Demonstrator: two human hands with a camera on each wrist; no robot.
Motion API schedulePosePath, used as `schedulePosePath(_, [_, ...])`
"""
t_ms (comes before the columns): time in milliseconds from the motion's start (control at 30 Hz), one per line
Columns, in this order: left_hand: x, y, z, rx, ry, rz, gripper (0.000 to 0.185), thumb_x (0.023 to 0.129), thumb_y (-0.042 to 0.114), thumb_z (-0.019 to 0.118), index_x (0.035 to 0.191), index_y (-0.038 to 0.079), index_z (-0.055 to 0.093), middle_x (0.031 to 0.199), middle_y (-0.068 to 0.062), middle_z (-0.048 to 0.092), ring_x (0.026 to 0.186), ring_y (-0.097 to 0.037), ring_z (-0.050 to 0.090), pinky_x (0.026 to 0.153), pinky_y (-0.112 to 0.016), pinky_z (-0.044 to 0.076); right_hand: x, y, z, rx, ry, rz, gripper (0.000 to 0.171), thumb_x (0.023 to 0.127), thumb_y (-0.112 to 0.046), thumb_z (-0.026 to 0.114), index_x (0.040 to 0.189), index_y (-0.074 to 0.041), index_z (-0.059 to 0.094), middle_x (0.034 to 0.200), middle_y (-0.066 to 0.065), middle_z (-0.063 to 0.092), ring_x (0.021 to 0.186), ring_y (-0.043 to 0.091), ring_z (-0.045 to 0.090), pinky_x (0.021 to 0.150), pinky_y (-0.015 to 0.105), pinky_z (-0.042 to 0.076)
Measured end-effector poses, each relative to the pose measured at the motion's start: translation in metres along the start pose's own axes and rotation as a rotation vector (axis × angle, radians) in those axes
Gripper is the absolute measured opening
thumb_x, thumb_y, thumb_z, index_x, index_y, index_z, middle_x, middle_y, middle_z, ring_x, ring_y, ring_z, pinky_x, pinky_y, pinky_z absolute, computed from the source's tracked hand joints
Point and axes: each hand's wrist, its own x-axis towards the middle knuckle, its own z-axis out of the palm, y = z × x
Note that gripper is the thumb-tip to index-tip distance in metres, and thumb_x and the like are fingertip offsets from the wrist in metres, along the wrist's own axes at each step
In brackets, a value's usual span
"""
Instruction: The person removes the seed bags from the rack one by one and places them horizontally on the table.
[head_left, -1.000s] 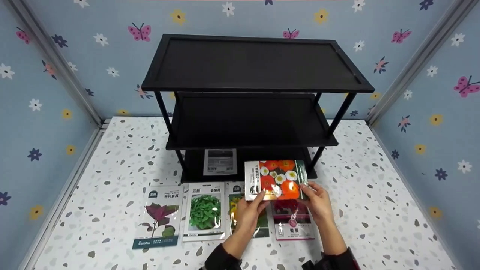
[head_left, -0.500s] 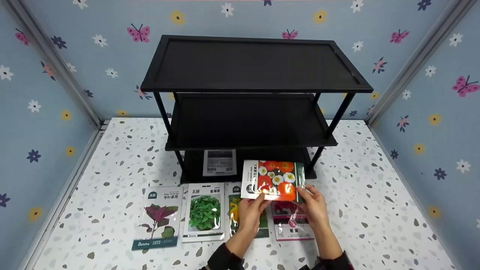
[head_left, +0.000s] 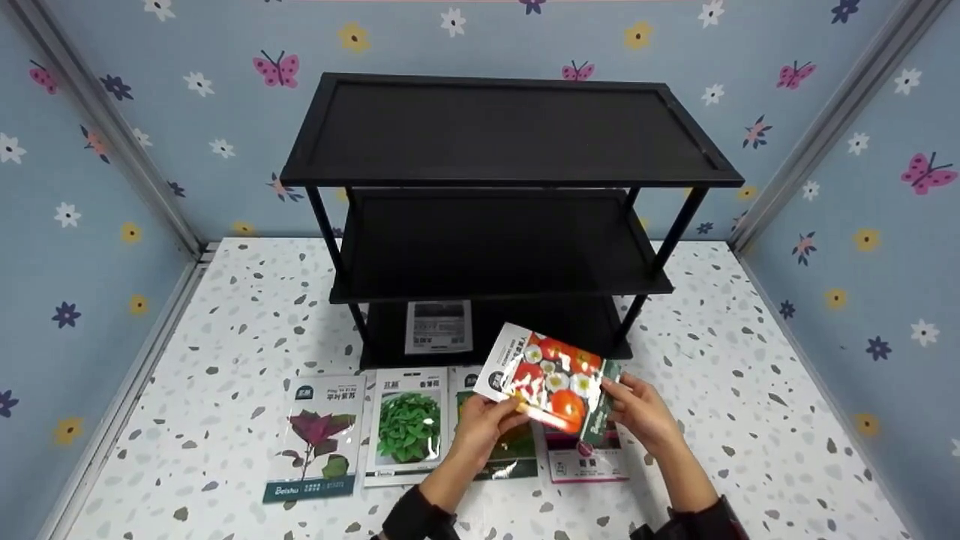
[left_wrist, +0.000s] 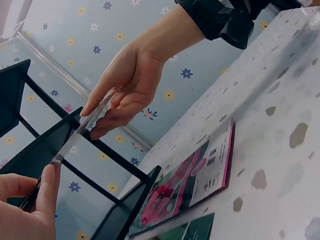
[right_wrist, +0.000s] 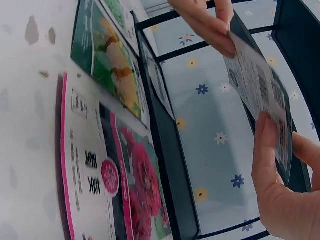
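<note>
Between both hands, in the head view, a seed packet (head_left: pixel 551 382) with orange and white flowers is held up, tilted, its white top end toward the upper left. My left hand (head_left: pixel 480 431) pinches its near left side, thumb on the front. At the green end, my right hand (head_left: pixel 646 412) pinches the right edge. Fine print covers the packet's back (right_wrist: pixel 257 82) in the right wrist view. Below the hands lie a pink-flower seed packet (head_left: pixel 589 466) and a yellow-flower seed packet (head_left: pixel 510 461), both partly hidden.
A black three-tier shelf (head_left: pixel 502 135) stands behind. On its bottom tier lies a grey-and-white packet (head_left: pixel 439 328). A purple-leaf seed packet (head_left: pixel 315 439) and a green-leaf seed packet (head_left: pixel 409 425) lie on the speckled table (head_left: pixel 225 360) to the left.
The held packet has turned clockwise from nearly level to slanted, its green end dropping toward the lower right. Both hands keep hold of it, and the left has shifted slightly left.
</note>
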Motion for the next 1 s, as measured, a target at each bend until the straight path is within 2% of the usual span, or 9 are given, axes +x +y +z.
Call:
schedulePosePath(200, [0.000, 0.001, -0.011, 0.043, -0.084, -0.011, 0.030, 0.082, -0.007, 0.053, 0.107, -0.018, 0.043, 0.092, -0.017, 0.059, 0.080, -0.024, 0.061, 0.077, -0.035, 0.050, -0.003, -0.001, -0.009, -0.066, -0.038, 0.008, 0.024, 0.091, -0.007, 0.047, 0.110, 0.007, 0.042, 0.084, 0.007, 0.063, 0.072, 0.017, 0.062, 0.064, 0.028, 0.052])
schedulePosePath(300, [0.000, 0.002, -0.011, 0.048, -0.083, -0.012, 0.032, 0.082, -0.007, 0.053, 0.109, -0.019, 0.043, 0.093, -0.019, 0.060, 0.082, -0.026, 0.062, 0.076, -0.034, 0.051, -0.005, 0.000, -0.010, -0.074, -0.051, 0.000, 0.019, 0.091, -0.004, 0.047, 0.107, 0.006, 0.044, 0.082, 0.006, 0.063, 0.070, 0.015, 0.062, 0.061, 0.026, 0.052])
schedulePosePath(400, [0.002, 0.000, -0.009, 0.046, -0.040, -0.015, 0.029, 0.083, -0.004, 0.054, 0.106, -0.019, 0.044, 0.090, -0.017, 0.060, 0.079, -0.023, 0.061, 0.074, -0.032, 0.051, -0.005, 0.000, -0.008, -0.074, -0.019, -0.008, 0.019, 0.090, -0.004, 0.048, 0.106, 0.006, 0.045, 0.081, 0.006, 0.063, 0.069, 0.015, 0.061, 0.060, 0.025, 0.051])
schedulePosePath(533, [0.004, -0.007, -0.001, 0.038, 0.053, 0.012, 0.028, 0.083, 0.006, 0.059, 0.099, -0.015, 0.050, 0.084, -0.012, 0.060, 0.074, -0.018, 0.060, 0.072, -0.031, 0.052, -0.005, 0.004, 0.000, -0.050, 0.079, -0.038, 0.019, 0.089, -0.002, 0.049, 0.105, 0.009, 0.046, 0.077, 0.007, 0.063, 0.065, 0.015, 0.061, 0.058, 0.025, 0.051])
schedulePosePath(667, [0.007, -0.020, 0.005, 0.030, 0.068, 0.107, 0.035, 0.083, 0.016, 0.061, 0.103, -0.011, 0.052, 0.089, -0.013, 0.060, 0.078, -0.018, 0.059, 0.072, -0.031, 0.051, -0.002, 0.010, 0.011, 0.026, 0.172, -0.083, 0.015, 0.088, 0.003, 0.049, 0.101, 0.009, 0.047, 0.072, 0.009, 0.062, 0.059, 0.016, 0.059, 0.055, 0.025, 0.051])
schedulePosePath(733, [0.010, -0.031, 0.005, 0.008, 0.046, 0.170, 0.037, 0.084, 0.018, 0.061, 0.108, -0.010, 0.052, 0.093, -0.013, 0.059, 0.080, -0.017, 0.059, 0.071, -0.030, 0.051, -0.001, 0.014, 0.016, 0.060, 0.217, -0.104, 0.014, 0.087, 0.004, 0.049, 0.100, 0.008, 0.047, 0.070, 0.008, 0.061, 0.057, 0.015, 0.058, 0.053, 0.024, 0.051])
schedulePosePath(800, [0.010, -0.035, 0.009, 0.003, 0.068, 0.192, 0.042, 0.084, 0.016, 0.061, 0.113, -0.010, 0.049, 0.095, -0.014, 0.059, 0.081, -0.018, 0.059, 0.070, -0.028, 0.051, 0.000, 0.018, 0.021, 0.073, 0.264, -0.122, 0.014, 0.087, 0.004, 0.050, 0.100, 0.009, 0.046, 0.068, 0.008, 0.061, 0.056, 0.014, 0.057, 0.052, 0.024, 0.050])
schedulePosePath(867, [0.008, -0.033, 0.017, -0.002, 0.115, 0.176, 0.038, 0.084, 0.012, 0.060, 0.111, -0.012, 0.048, 0.094, -0.013, 0.059, 0.079, -0.017, 0.058, 0.067, -0.026, 0.051, 0.001, 0.021, 0.025, 0.079, 0.300, -0.136, 0.017, 0.087, 0.002, 0.050, 0.102, 0.010, 0.046, 0.069, 0.008, 0.061, 0.056, 0.014, 0.057, 0.052, 0.023, 0.051])
schedulePosePath(1000, [0.006, -0.028, 0.028, -0.006, 0.203, 0.132, 0.014, 0.085, 0.001, 0.054, 0.095, -0.008, 0.052, 0.083, -0.009, 0.058, 0.069, -0.012, 0.052, 0.058, -0.021, 0.046, 0.001, 0.026, 0.031, 0.095, 0.338, -0.145, 0.027, 0.087, 0.001, 0.051, 0.109, 0.014, 0.042, 0.072, 0.008, 0.061, 0.056, 0.013, 0.057, 0.053, 0.022, 0.051])
